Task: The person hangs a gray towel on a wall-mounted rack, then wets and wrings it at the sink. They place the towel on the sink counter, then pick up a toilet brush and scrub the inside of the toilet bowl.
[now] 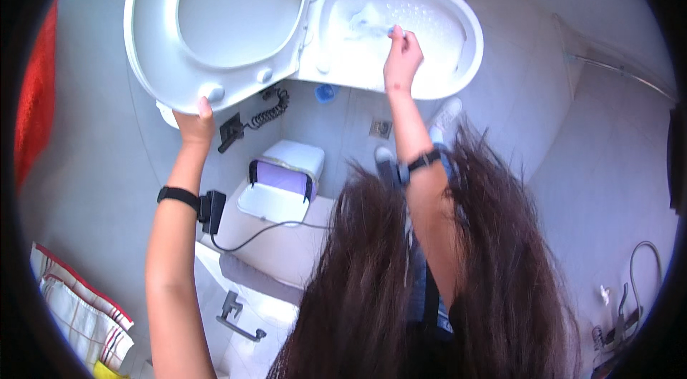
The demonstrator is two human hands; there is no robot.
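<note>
A white toilet seat (pixel 155 30) stands raised against its lid (pixel 241 3), hinged to the toilet bowl (pixel 472 41). My left hand (pixel 194 124) grips their lower left edge, the thumb beside a bumper and the other fingers hidden behind. Over the bowl, my right hand (pixel 402 59) pinches a small blue-and-white thing (pixel 392 31) too small to identify. Beyond those fingertips lies a pale bluish patch (pixel 365 16) in the bowl; whether it is water or a material, I cannot tell. Bubbles or droplets speckle the bowl's inner wall.
Below the seat are a coiled black hose (pixel 271 110) and a white bin (pixel 300 153) with a purple liner. A blue cup-like object (pixel 324 93) and a floor drain (pixel 381 128) lie beside the toilet. A washbasin tap (pixel 231 304), towels (pixel 86 314) and a red cloth (pixel 37 94) are leftward.
</note>
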